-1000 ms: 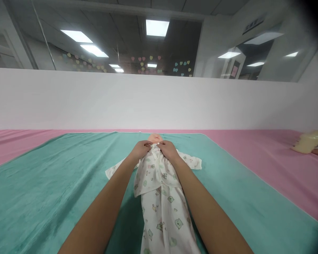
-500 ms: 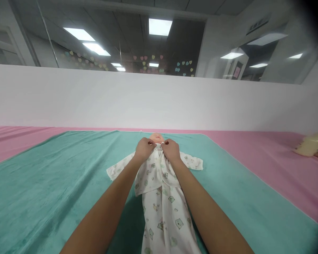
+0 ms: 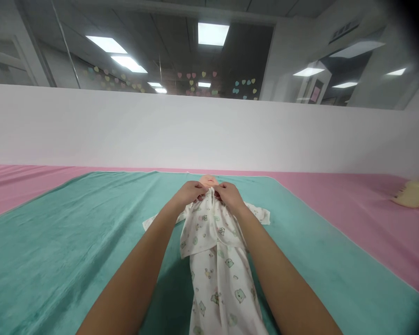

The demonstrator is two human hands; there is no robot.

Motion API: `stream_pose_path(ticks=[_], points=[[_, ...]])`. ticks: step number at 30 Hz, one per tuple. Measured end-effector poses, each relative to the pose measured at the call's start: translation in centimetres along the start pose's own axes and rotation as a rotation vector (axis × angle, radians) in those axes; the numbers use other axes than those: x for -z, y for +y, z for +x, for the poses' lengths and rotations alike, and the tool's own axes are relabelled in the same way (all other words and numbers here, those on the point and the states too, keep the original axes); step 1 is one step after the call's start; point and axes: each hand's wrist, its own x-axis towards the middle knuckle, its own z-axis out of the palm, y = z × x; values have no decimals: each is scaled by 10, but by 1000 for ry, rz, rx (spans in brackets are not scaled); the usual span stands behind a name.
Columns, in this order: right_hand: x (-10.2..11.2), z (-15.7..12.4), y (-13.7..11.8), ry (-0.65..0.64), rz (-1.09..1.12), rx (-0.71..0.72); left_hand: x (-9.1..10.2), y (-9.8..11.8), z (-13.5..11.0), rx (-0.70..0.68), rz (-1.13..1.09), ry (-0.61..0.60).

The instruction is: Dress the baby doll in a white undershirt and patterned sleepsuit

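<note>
A baby doll (image 3: 208, 179) lies on its back on a teal blanket (image 3: 73, 232), dressed in a white printed top (image 3: 209, 223) and matching trousers (image 3: 219, 284). Only the top of its head shows beyond my fingers. My left hand (image 3: 190, 191) and my right hand (image 3: 228, 195) are both closed in a pinch on the top's collar, one on each side of the front opening, just under the doll's chin. My forearms run along both sides of the doll's body.
The blanket lies on a pink surface (image 3: 352, 200) that ends at a white wall (image 3: 195, 130) with windows above. A cream-coloured object (image 3: 413, 191) rests at the far right edge.
Both hands have stayed at the collar, shifting slightly with small finger movements. The view has drifted a little, sliding the cream object toward the right edge.
</note>
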Motion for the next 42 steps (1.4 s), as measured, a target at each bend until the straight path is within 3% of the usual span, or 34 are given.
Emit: stream_pose_path(ticks=[3,7,10,16,23,33,42], points=[[9,-5,-9,-91,-113,18,5,4,-4,-23,138,-134],[18,-12,-25,-253,-327,14,1,7,-7,-12,201,-133],[21,-12,-26,-340,-358,-53,-2,8,-6,-10,240,-145],[28,-10,-15,-451,-8,-103,-5,17,-11,-8,344,-158],[34,-10,1,-524,292,-98,-8,15,-14,-34,147,-173],[33,-8,11,-572,342,-49,-11,12,-13,-8,48,-154],[38,-9,14,-639,439,-92,-13,15,-14,5,110,-113]])
